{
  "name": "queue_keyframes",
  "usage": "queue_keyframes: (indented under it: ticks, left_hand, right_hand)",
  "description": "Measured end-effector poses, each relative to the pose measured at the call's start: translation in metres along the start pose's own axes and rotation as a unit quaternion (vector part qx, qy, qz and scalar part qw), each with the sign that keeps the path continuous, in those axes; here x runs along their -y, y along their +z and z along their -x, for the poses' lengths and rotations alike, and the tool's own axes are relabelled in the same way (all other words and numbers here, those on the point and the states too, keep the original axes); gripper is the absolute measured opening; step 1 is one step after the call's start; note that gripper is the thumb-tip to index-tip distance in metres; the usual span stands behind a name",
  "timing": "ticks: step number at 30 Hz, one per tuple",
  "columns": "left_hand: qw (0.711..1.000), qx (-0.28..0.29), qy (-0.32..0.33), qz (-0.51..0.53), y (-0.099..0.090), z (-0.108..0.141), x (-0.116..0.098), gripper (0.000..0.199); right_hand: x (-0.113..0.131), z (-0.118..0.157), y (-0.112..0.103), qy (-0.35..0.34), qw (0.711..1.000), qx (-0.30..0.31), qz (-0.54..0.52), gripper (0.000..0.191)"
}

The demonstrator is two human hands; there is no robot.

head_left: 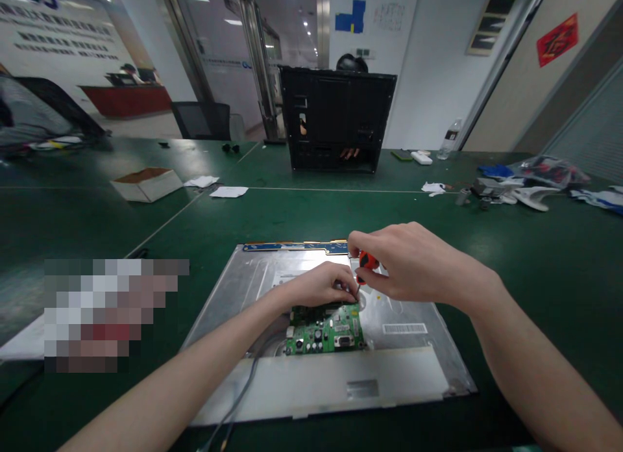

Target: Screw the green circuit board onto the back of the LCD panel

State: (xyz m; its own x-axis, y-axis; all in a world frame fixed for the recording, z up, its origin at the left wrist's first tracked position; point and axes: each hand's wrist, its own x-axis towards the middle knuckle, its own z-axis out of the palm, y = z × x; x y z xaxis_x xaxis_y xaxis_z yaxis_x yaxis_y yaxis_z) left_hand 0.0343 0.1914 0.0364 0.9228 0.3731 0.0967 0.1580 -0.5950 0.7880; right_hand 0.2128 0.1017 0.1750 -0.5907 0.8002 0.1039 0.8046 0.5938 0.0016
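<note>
A flat metal display panel [403, 367] lies on the green table before me, with a green circuit board [326, 328] on its middle. My right hand [403, 260] is closed around a screwdriver [368, 261] with a red and black handle. The screwdriver's shaft points down at the board's upper right corner. My left hand [331, 284] rests over the board's upper edge, its fingertips close to the screwdriver's tip. Whether those fingers pinch anything is hidden. A thin blue circuit strip [292, 247] runs along the panel's far edge.
Grey cables [248, 380] trail off the panel's near left side. Across the table a person's fingers show through a black monitor housing [341, 114]. An open box [147, 184] stands at the far left; a plastic bottle [450, 139] and bagged items [549, 173] are at the right.
</note>
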Motion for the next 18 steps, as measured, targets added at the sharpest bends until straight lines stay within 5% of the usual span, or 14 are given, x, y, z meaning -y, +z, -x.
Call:
queue_keyframes:
  ticks: [18]
  left_hand:
    - [1.000,-0.006,-0.009,0.001,-0.0008,0.0004,-0.0042,0.007]
  right_hand:
    - [-0.0007,0.0004,-0.0021,-0.014,1.000,0.001,-0.018,0.007]
